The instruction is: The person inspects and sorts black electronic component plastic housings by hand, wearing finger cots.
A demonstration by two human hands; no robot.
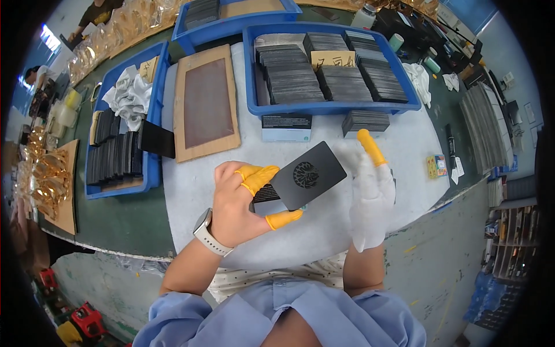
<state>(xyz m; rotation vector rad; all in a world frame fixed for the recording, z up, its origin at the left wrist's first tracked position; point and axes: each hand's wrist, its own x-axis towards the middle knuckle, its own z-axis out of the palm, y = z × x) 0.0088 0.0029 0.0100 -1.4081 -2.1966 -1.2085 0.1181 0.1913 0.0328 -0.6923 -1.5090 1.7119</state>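
Note:
My left hand [237, 199], with yellow finger cots on its fingers and thumb, grips a matte black card [309, 175] by its left end. A round dark emblem shows on the card's face, which is tilted above the white cloth [202, 199]. Just right of the card is my right hand [372, 194] in a white glove, a yellow cot on one finger. Its fingers are stretched out and partly blurred, and nothing shows in them. Partly behind the left fingers lies another card [265, 194] with a dark top and pale lower part.
A blue tray [341, 108] holds rows of black cards. A short card stack [366, 121] and a dark-and-light-blue card [286, 128] lie before it. Left are a brown-framed board [234, 127] and another blue tray [151, 176] with cards and rags. A marker [451, 139] lies right.

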